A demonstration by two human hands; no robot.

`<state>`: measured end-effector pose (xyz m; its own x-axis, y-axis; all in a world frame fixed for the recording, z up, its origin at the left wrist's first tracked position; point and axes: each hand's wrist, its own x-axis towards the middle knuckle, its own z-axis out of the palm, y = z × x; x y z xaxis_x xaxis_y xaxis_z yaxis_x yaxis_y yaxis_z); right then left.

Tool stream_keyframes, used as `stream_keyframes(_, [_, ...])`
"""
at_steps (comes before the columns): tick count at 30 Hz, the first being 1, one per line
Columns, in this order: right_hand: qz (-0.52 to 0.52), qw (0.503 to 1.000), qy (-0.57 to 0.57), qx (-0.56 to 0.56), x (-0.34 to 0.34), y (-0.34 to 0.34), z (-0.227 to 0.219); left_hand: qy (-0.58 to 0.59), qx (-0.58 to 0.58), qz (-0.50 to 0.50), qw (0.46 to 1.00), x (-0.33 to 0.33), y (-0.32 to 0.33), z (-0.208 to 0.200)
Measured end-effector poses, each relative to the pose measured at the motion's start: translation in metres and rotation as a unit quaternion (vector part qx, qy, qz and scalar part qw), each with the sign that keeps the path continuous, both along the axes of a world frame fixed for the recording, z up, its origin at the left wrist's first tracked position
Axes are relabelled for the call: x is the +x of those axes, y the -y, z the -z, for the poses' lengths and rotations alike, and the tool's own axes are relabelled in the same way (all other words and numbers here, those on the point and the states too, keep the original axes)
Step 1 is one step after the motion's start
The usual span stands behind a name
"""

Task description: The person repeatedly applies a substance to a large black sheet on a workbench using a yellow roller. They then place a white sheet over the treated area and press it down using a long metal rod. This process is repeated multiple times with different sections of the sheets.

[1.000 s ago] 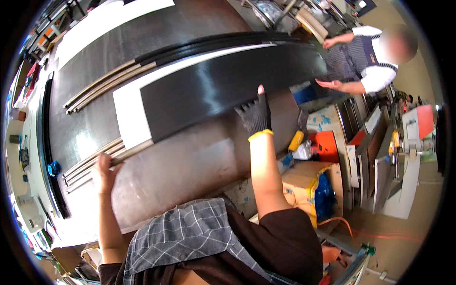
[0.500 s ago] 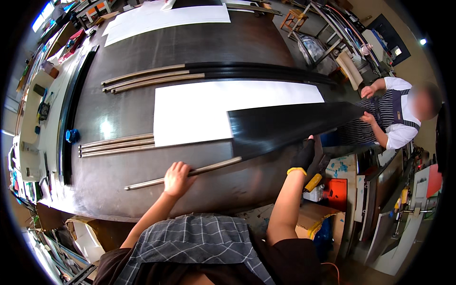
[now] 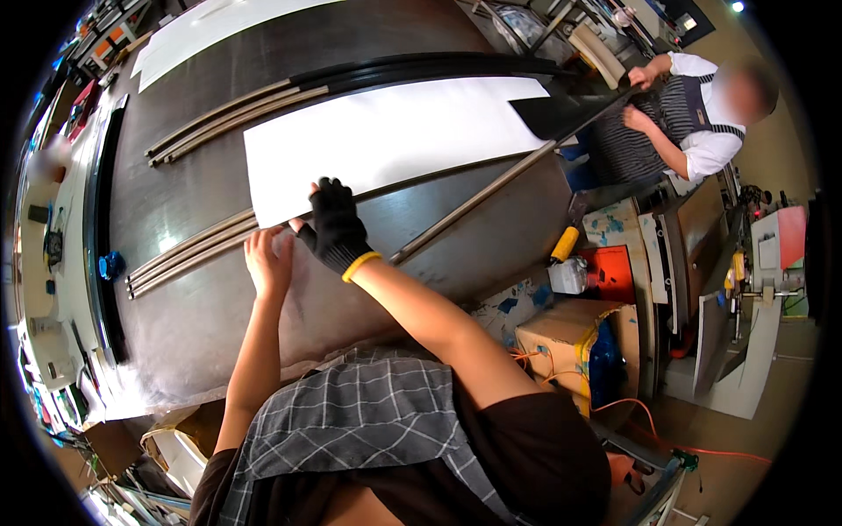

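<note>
My bare left hand (image 3: 268, 263) is at the near metal rod (image 3: 189, 266) of a small group, its fingers bent against the rod where it meets the white sheet (image 3: 395, 127). My right hand (image 3: 338, 230), in a black knit glove with a yellow cuff, lies over the sheet's near edge with fingers stretched out and apart. A long loose rod (image 3: 478, 202) slants from behind my right wrist to a co-worker (image 3: 693, 114) at the far right. The co-worker's hands are at its far end, beside a glossy black sheet (image 3: 561, 116).
More rods (image 3: 237, 114) with dark right-hand lengths lie beyond the white sheet on the dark table (image 3: 421, 35). A blue roll (image 3: 111, 265) sits at the left. On the right are a cardboard box (image 3: 561, 337), a red-orange panel (image 3: 610, 272) and a yellow-handled tool (image 3: 565, 245).
My left hand has let go of the loose rod and moved to the grouped rods. My right hand has swung left onto the white sheet. The black sheet has shifted toward the co-worker.
</note>
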<state>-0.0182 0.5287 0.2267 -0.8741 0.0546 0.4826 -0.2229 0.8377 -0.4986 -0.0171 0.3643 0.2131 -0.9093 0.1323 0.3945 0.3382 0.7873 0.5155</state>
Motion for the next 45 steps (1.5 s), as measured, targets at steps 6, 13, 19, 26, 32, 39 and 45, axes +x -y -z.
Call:
stream_keyframes(6, [0.058,0.992,0.091,0.062,-0.044,-0.069,0.024,0.021,-0.063,-0.092,0.994,-0.027,-0.048,0.008])
stream_keyframes(13, [0.286,0.944,0.106,0.123,-0.030,-0.299,0.035,0.037,-0.139,-0.286,0.947,-0.031,-0.066,0.034])
stream_keyframes(19, [0.415,0.891,0.137,0.122,-0.023,-0.494,0.047,0.061,-0.173,-0.405,0.895,-0.028,-0.051,0.055])
stream_keyframes(26, [0.441,0.850,0.229,-0.177,-0.016,-0.654,0.076,0.061,-0.154,-0.374,0.913,-0.036,-0.019,0.074])
stream_keyframes(32, [0.360,0.912,0.175,0.093,-0.006,-0.689,0.059,0.094,-0.135,-0.323,0.932,-0.051,0.017,0.081])
stream_keyframes(39, [0.342,0.770,0.233,-0.485,0.000,-0.677,0.041,0.167,-0.115,-0.287,0.936,-0.028,0.041,0.047])
stream_keyframes(45, [0.357,0.632,0.243,-0.643,0.047,-0.703,0.116,0.215,-0.127,-0.304,0.919,0.021,-0.005,0.014])
